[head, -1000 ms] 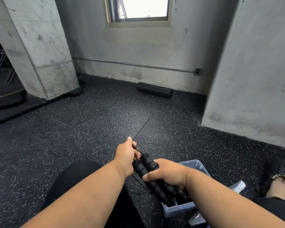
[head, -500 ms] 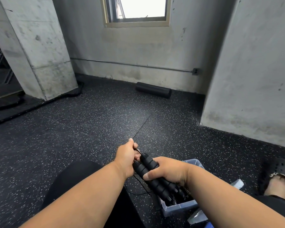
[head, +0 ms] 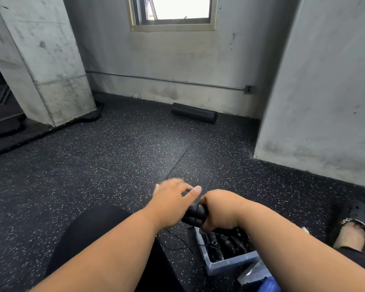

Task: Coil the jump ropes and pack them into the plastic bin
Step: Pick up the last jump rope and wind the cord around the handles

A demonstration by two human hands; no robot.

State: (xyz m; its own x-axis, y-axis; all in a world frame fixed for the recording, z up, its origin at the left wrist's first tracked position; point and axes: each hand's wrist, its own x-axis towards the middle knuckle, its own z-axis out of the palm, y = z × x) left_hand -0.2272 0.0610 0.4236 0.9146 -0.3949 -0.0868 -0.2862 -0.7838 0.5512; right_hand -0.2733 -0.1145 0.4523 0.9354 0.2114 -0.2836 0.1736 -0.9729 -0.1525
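While the right hand is clamping its curled fingers round the black foam handles of a jump rope, the left hand is sweeping across just above them, blurred, fingers fairly straight and spread. Whether it is pinching the thin cord I cannot tell; nothing shows plainly in its grasp.

The handles are hovering right over the near-left corner of the plastic bin, which is sitting on the floor beside the right forearm and already holding several coiled ropes.

Now the risk: a loose length of cord is trailing on the speckled floor just left of the bin. If the winding is going slack, I judge that tail could slip off the handles and the coil could spring open. It could also snag on the bin's rim as the bundle is going down, or tangle with the ropes already packed.

As for room, the bin is looking crowded, so any slot is tight. A lid-like grey piece is lying against the bin's near side. Ahead, the floor is lying open up to a foam roller against the far wall.
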